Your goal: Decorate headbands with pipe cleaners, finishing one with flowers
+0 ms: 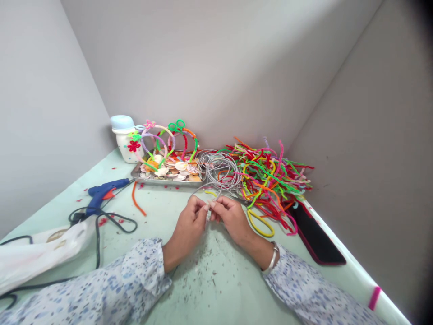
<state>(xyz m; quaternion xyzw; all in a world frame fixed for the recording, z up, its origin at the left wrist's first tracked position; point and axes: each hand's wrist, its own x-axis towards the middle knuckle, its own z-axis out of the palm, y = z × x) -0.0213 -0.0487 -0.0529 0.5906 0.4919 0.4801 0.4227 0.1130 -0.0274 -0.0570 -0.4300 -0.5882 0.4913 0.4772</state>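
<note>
The left hand [189,225] and right hand [232,220] are pinching a grey wire [219,171] between nearly closed fingertips, just beside tangled pipe cleaners [267,180].

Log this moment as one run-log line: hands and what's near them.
left hand: pinching thin grey wire | right hand: pinching it too | nearby: wire coil, colored pipe cleaners

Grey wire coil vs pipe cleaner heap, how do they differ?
The thin grey wire coil is one colour, smooth, in round loops; the multicoloured fuzzy pipe cleaner heap is bright, thicker, in loose tangled strands. The heap spreads wider. Both lie on the pale green tabletop.
</note>
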